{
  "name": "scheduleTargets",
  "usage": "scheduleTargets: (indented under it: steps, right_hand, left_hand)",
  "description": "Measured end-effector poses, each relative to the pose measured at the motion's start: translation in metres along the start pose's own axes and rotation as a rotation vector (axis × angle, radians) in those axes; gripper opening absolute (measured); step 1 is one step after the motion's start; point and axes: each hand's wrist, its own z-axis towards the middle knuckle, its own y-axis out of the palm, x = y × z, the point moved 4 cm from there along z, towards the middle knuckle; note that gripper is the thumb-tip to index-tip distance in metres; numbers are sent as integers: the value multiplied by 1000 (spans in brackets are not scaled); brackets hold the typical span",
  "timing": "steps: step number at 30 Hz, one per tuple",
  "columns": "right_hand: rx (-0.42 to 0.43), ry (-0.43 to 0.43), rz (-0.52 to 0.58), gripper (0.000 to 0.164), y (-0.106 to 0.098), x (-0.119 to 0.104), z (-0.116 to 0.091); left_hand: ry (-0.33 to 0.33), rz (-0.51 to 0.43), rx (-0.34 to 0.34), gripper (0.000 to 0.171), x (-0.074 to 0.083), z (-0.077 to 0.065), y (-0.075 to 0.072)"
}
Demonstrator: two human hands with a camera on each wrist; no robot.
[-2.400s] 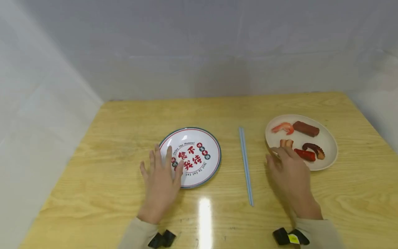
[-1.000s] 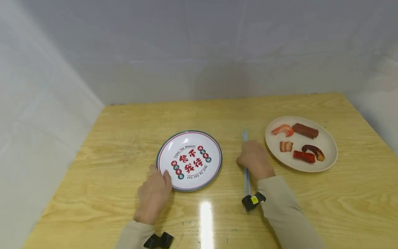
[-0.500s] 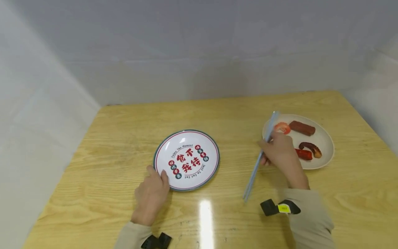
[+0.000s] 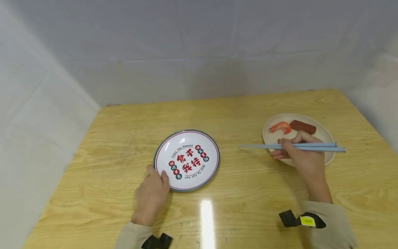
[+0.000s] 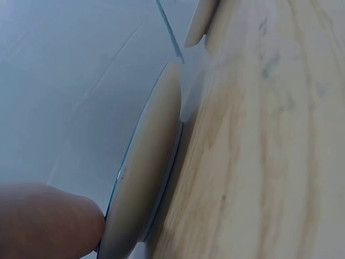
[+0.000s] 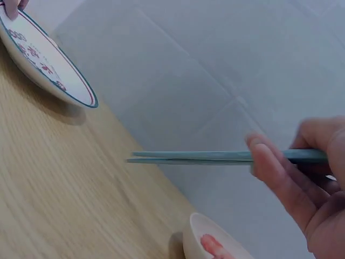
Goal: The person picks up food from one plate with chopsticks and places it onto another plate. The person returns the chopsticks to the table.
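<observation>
My left hand (image 4: pixel 152 195) holds the near left rim of a round white plate (image 4: pixel 188 182) with red characters and a green edge, thumb on top. In the left wrist view a fingertip (image 5: pixel 54 224) presses the plate's edge. My right hand (image 4: pixel 306 159) grips a pair of pale blue chopsticks (image 4: pixel 326 145) above a cream oval plate (image 4: pixel 324 133). The chopsticks lie nearly level, tips pointing left and close together. On the oval plate I see a shrimp (image 4: pixel 281 128) and a brown meat piece (image 4: pixel 303 127); the right hand hides the other food there.
Both plates stand on a light wooden table (image 4: pixel 124 138), with bare wood between them. A pale sheet (image 4: pixel 199 48) hangs behind the table and along its left side. Each wrist wears a black strap-on camera.
My right hand moved from the oval plate to the chopsticks, picked them up off the table, then turned them until the tips pointed left. The left hand went from spread over the plate to holding its rim.
</observation>
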Motion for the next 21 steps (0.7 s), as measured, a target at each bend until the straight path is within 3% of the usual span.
scheduleTargets:
  steps: [4,8,11,14,16,21]
  right_hand:
    - [117,-33,38,19,-15,4,-2]
    - [237,-141,78,15,-31,4,-5]
    - [342,-191,-49,16,-43,2,-7]
    - [433,-165,-170,14,-54,0,-9]
    - [443,-154,-153,12,-59,0,-10]
    - [350,-166,60,10,-67,1,-12]
  left_hand:
    - [0,-4,-10,33,0,0,0]
    - [21,-12,11,32,0,0,-1]
    - [39,-17,36,31,1,0,-3]
    - [42,-11,33,32,1,1,-4]
    - [35,-8,17,33,1,1,-4]
    - [18,-3,-3,34,0,1,0]
